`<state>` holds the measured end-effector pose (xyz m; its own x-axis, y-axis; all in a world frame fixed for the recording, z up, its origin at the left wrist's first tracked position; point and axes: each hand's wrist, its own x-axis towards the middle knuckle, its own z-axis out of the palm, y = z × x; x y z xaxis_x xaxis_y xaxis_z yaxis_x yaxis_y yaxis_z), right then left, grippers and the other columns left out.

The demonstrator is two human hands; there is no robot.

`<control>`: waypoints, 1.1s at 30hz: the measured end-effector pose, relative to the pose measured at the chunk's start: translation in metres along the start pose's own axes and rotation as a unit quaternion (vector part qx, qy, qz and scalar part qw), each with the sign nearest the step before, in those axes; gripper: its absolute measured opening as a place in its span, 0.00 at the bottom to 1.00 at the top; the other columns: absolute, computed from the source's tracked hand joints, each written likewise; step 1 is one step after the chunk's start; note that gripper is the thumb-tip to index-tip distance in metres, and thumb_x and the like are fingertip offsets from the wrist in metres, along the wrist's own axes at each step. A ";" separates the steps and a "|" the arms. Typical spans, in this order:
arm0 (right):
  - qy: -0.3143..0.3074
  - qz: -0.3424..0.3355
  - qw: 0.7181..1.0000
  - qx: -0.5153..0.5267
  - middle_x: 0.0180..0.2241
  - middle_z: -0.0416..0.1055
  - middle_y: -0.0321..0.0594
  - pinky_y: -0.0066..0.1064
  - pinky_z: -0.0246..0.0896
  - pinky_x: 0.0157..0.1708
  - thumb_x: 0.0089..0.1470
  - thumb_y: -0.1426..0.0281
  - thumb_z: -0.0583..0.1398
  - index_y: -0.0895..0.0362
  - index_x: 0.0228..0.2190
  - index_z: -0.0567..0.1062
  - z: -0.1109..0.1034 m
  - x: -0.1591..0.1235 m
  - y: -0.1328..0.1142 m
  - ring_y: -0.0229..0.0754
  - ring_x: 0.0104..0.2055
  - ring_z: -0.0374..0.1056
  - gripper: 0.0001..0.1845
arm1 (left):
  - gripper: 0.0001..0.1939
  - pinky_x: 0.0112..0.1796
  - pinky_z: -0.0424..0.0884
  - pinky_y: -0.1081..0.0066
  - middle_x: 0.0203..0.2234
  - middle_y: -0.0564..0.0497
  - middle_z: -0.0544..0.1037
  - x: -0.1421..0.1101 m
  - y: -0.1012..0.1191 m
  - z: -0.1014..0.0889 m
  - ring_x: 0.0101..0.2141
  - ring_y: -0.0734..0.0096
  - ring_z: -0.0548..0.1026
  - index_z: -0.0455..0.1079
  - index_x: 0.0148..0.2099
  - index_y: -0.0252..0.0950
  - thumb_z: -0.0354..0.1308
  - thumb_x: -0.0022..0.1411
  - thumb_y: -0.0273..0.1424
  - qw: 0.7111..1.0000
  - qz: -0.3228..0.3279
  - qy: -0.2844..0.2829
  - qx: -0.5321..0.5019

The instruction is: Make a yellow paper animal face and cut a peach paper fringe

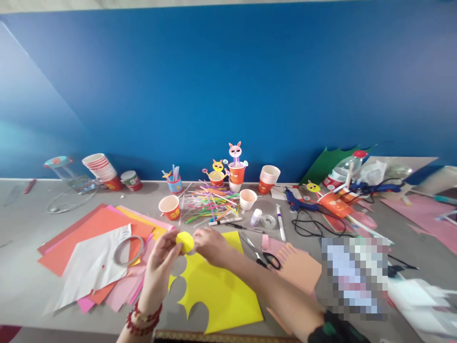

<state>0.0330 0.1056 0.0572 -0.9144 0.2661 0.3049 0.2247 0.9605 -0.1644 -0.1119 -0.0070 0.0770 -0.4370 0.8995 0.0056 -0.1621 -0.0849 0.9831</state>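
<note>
My left hand (160,259) and my right hand (210,245) meet over the table, both pinching a small yellow paper circle (184,241) between their fingertips. Red bead bracelets ring my left wrist. Under the hands lies a yellow paper sheet (217,290) with round pieces cut out of its left edge. A roll of tape (128,250) rests on a white sheet just left of my left hand. Black-handled scissors (262,255) lie to the right of my right forearm.
Stacked orange, pink and white paper (89,247) lies at the left. Behind stand paper cups (169,207), a pile of coloured straws (210,200), cup animals (235,169), markers, and a blue glue gun (296,202) with black cord. A plastic bottle (344,171) lies at right.
</note>
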 end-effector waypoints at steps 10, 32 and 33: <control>0.326 0.280 0.892 0.143 0.41 0.76 0.43 0.37 0.66 0.46 0.58 0.67 0.59 0.52 0.44 0.71 -0.082 -0.073 0.049 0.47 0.43 0.71 0.11 | 0.17 0.34 0.72 0.72 0.35 0.49 0.73 -0.008 -0.014 0.016 0.33 0.70 0.72 0.68 0.50 0.37 0.62 0.61 0.38 0.992 -0.033 -0.116 0.027; 0.298 0.347 0.869 0.187 0.46 0.76 0.44 0.41 0.69 0.48 0.59 0.63 0.58 0.53 0.51 0.71 -0.073 -0.136 0.102 0.48 0.45 0.74 0.19 | 0.15 0.33 0.71 0.71 0.35 0.49 0.73 -0.013 -0.043 0.041 0.32 0.69 0.71 0.69 0.49 0.38 0.60 0.61 0.37 0.975 -0.068 -0.208 0.042; 0.294 0.347 0.874 0.173 0.47 0.75 0.44 0.41 0.68 0.48 0.59 0.64 0.58 0.52 0.52 0.70 -0.073 -0.136 0.101 0.48 0.45 0.74 0.19 | 0.15 0.33 0.71 0.71 0.35 0.49 0.73 -0.013 -0.043 0.042 0.32 0.69 0.71 0.69 0.49 0.38 0.60 0.61 0.37 0.975 -0.067 -0.209 0.043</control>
<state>0.2048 0.1726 0.0675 -0.2455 0.8682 0.4312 0.4480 0.4961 -0.7438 -0.0624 0.0028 0.0427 -0.0162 0.9976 -0.0676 -0.1103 0.0654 0.9917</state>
